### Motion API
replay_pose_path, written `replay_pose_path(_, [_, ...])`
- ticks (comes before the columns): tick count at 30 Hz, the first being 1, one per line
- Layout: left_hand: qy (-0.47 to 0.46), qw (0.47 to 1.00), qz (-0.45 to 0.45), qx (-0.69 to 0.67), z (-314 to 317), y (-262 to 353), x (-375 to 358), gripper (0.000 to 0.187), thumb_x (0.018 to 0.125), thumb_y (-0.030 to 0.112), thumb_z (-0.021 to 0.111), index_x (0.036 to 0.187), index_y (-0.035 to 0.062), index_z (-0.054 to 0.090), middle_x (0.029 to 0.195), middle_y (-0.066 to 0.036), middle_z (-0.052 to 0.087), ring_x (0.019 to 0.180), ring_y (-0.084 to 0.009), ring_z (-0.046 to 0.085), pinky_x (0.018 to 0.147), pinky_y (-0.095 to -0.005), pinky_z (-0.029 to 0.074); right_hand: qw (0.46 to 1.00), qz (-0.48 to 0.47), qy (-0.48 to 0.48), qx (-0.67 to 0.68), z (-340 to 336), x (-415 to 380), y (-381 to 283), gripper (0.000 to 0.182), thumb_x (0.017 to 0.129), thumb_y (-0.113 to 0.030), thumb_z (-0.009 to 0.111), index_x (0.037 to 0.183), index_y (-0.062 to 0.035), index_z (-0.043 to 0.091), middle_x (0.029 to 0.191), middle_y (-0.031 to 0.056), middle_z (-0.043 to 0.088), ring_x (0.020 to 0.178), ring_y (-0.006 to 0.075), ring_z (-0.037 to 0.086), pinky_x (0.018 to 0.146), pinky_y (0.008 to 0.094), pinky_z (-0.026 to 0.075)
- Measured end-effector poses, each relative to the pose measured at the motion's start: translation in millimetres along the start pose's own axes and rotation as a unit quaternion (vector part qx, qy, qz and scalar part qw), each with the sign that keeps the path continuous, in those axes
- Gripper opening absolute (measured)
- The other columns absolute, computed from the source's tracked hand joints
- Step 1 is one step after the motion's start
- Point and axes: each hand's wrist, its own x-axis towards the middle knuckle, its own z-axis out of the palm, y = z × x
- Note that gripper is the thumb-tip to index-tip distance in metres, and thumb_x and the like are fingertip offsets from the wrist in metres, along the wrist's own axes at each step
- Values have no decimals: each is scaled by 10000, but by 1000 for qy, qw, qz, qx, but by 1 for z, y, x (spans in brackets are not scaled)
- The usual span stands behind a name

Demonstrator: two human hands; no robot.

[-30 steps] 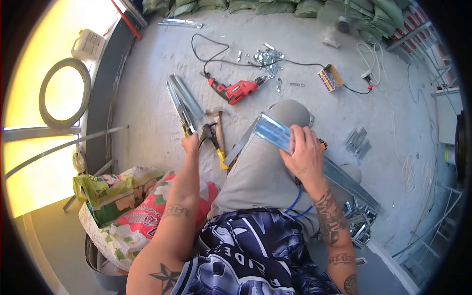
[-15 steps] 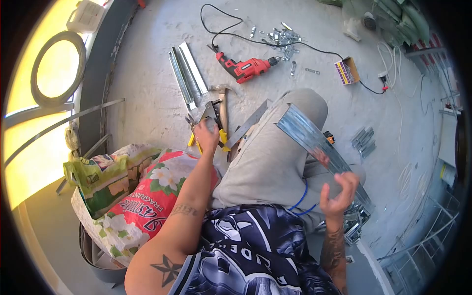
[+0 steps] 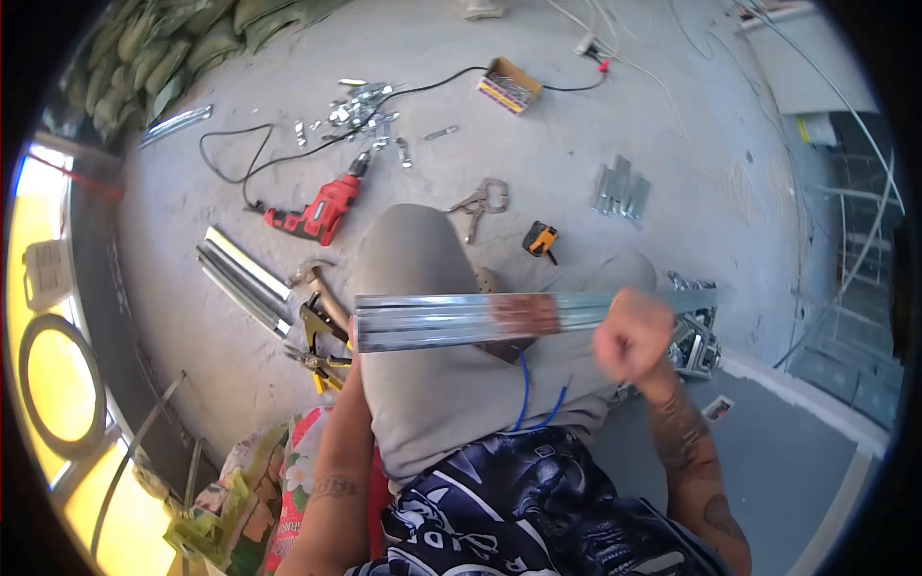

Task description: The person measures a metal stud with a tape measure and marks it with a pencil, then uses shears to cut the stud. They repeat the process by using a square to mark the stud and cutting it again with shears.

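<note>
A long shiny metal channel [image 3: 432, 326] lies across my lap, roughly level, with a reddish patch on its surface. My left hand [image 3: 354, 336] is at its left end, closed on it from behind, with most of the fingers hidden. My right hand [image 3: 632, 336] is over the channel's right part, blurred, its fingers curled into a fist. Whether that fist holds anything small does not show. Just left of the channel lie a hammer [image 3: 325, 291], a black hand tool [image 3: 312, 324] and yellow-handled snips [image 3: 325, 363].
Ahead on the floor are a red corded drill [image 3: 322, 211], scattered metal clips [image 3: 360, 108], a small box [image 3: 509, 88], locking pliers [image 3: 480, 200], a tape measure [image 3: 540, 238] and short metal pieces [image 3: 620, 190]. More channels [image 3: 245, 278] lie left; sacks [image 3: 288, 470] stand beside my left arm.
The view has turned to the right. My left hand has left the hand tools for the channel's end. The channel now lies level, further left over my lap; my right hand has curled closed over it.
</note>
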Motion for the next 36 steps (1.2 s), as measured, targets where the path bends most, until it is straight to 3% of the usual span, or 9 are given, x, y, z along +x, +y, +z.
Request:
replay_pose_path(4, [4, 974, -56, -220, -5, -22, 8, 223, 928, 225, 643, 1103, 93, 685, 876, -160, 728, 830, -351, 708, 731, -441, 540, 944, 308, -110, 45, 12, 64, 89, 188, 891, -173, 720, 860, -27, 604, 621, 35, 523, 566, 165, 514, 554, 304, 407])
replay_pose_path(8, [39, 990, -89, -98, -56, 42, 5, 209, 929, 258, 642, 1035, 89, 703, 867, -157, 739, 816, -347, 717, 736, -433, 548, 885, 272, -360, -115, 56, 60, 214, 266, 874, -248, 760, 1019, -69, 627, 800, 73, 636, 713, 201, 608, 638, 334, 471])
replay_pose_path(13, [26, 983, -127, -133, -73, 50, 12, 236, 909, 269, 670, 1041, 77, 705, 858, -158, 738, 812, -343, 718, 738, -437, 551, 724, -34, -632, -274, 108, 40, 256, 467, 816, -329, 793, 1201, -128, 620, 1321, 122, 597, 1200, 322, 579, 955, 437, 507])
replay_pose_path(20, [-127, 988, -89, 9, -63, 59, -9, 385, 862, 357, 722, 1116, 68, 718, 1028, -174, 734, 951, -351, 706, 839, -455, 555, 788, -224, -542, -187, 177, -62, 369, 482, 743, -383, 805, 1150, -139, 722, 1243, 144, 633, 1156, 349, 577, 872, 422, 506])
replay_pose_path(22, [-106, 991, -86, 12, -56, 57, -13, 391, 839, 334, 754, 1105, 49, 741, 983, -181, 740, 920, -332, 717, 820, -443, 554, 720, -43, -647, -247, 189, -60, 364, 458, 777, -377, 764, 1157, -124, 718, 1195, 166, 676, 1051, 361, 638, 852, 439, 521])
replay_pose_path(25, [-169, 947, -180, -206, -79, 54, -3, 309, 827, 248, 793, 1036, 22, 771, 884, -170, 748, 804, -239, 712, 756, -389, 547, 814, -112, -541, -182, 166, -42, 356, 417, 830, -370, 698, 1157, -111, 710, 1101, 188, 707, 976, 384, 665, 838, 465, 529])
replay_pose_path(29, [-106, 975, -108, -164, -116, 39, 29, 298, 841, 223, 795, 1063, 26, 771, 841, -151, 745, 749, -208, 704, 728, -380, 546, 771, 57, -616, -150, 134, 54, 266, 383, 860, -247, 661, 1211, -94, 675, 1068, 168, 711, 1020, 320, 677, 872, 424, 537])
replay_pose_path(31, [-85, 991, -15, -104, -127, 40, 54, 315, 813, 241, 784, 1055, 38, 775, 906, -178, 752, 834, -318, 728, 762, -415, 555, 817, 278, -505, -5, 118, 69, 250, 402, 886, -136, 612, 1286, -94, 624, 1107, 113, 687, 1071, 235, 660, 891, 348, 538])
replay_pose_path(36, [-118, 991, 4, -55, -95, 45, 91, 281, 821, 244, 765, 1031, 58, 775, 937, -186, 748, 886, -348, 723, 789, -436, 562, 864, 379, -305, 129, 57, 84, 213, 482, 903, -68, 574, 1384, -87, 543, 1217, 89, 632, 1118, 191, 626, 936, 324, 531])
